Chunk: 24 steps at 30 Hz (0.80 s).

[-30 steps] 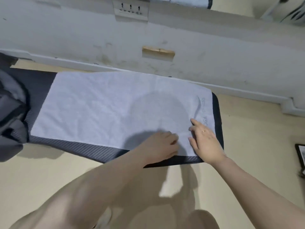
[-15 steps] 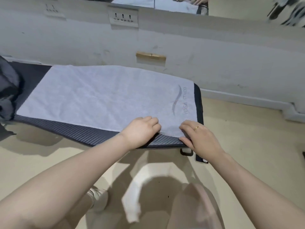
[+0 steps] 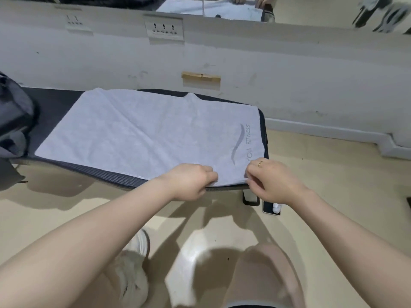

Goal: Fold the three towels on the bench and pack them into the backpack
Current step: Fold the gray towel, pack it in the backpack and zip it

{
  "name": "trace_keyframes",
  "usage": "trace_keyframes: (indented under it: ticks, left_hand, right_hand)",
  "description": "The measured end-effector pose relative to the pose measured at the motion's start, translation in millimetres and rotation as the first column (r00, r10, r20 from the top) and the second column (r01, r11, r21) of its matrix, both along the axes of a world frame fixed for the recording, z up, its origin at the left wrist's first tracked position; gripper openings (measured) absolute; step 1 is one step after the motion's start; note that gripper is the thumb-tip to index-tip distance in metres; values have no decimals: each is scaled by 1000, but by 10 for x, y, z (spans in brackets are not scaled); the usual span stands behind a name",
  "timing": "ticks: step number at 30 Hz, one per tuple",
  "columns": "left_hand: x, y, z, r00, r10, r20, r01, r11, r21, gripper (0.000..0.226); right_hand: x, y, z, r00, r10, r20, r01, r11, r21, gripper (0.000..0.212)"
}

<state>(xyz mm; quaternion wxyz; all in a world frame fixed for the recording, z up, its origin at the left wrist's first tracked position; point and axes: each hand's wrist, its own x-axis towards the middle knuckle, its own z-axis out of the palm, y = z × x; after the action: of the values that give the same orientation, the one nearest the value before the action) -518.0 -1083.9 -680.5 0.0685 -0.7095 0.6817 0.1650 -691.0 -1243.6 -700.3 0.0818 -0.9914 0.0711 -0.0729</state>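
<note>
While both your hands sit at the near right end of the towel (image 3: 155, 134), the job looks barely begun: this grey towel lies spread almost flat along the dark surface (image 3: 106, 175), unfolded but for a small turned-up bump at its far edge. Your left hand (image 3: 189, 182) has its fingers (image 3: 208, 174) curled over the near hem and appears to be gripping the cloth where it hangs over the front edge. Your right hand (image 3: 275, 183), with a ring on one finger, pinches the near right corner just beside the printed logo (image 3: 241, 143), the fingers bent down onto the fabric. As far as can be judged, you are at the start of the first fold, taking hold of this end to carry it across toward the far left end. Only one towel shows plainly; whether others lie beneath it or elsewhere cannot be told. The backpack (image 3: 13, 121) slumps at the left end of the surface, touching or just beside it, well apart from your hands, and whether it is open cannot be made out. So nothing is folded or packed yet as far as shows: all the folds and the packing remain. On the floor by the surface's leg lies a phone (image 3: 271, 206).
</note>
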Motion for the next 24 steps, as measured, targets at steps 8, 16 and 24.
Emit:
trace_keyframes:
  ticks: [8, 16, 24]
  left_hand:
    - [406, -203, -75, 996, 43, -76, -64, 954, -294, 60]
    - [622, -405, -384, 988, 150, -42, -154, 976, -157, 65]
    - [628, -405, -319, 988, 105, -109, -122, 981, -154, 59]
  right_hand:
    - [590, -408, -54, 738, -671, 69, 555, 662, 504, 19]
    - [1038, -788, -213, 560, -827, -48, 743, 476, 470, 29]
    - [936, -625, -90, 520, -854, 1, 830, 506, 234, 28]
